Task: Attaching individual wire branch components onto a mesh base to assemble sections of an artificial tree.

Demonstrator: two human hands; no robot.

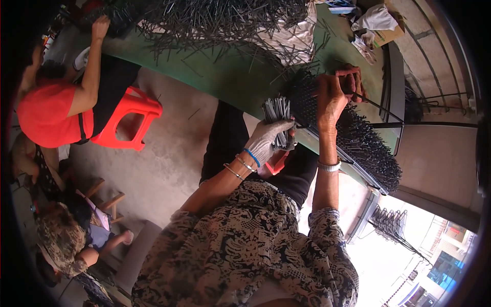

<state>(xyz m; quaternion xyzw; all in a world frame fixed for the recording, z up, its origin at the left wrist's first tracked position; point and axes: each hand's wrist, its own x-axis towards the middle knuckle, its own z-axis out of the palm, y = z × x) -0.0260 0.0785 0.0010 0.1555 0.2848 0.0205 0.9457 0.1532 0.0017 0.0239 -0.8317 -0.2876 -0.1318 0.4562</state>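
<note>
My left hand [266, 140], in a pale knitted glove, is wrapped round a bundle of thin grey metal strips [276, 108] in front of my lap, at the table's near edge. The strips point up and away from me, with their lower ends showing below my fingers. My bare right hand [331, 100] is over a long rack of dense, dark upright pins [368, 146]. Its fingers are pinched together, and whatever lies between them is too small to make out. Just beyond those fingers is a crumpled reddish-brown thing [350, 82] whose kind I cannot tell.
A heap of loose dark strips [220, 23] covers the far part of the green table [204, 77], partly on a pale sack [294, 38]. Bent black metal rods [386, 110] stick out at right. A person in red sits left on a red stool [135, 115]; another person is at lower left.
</note>
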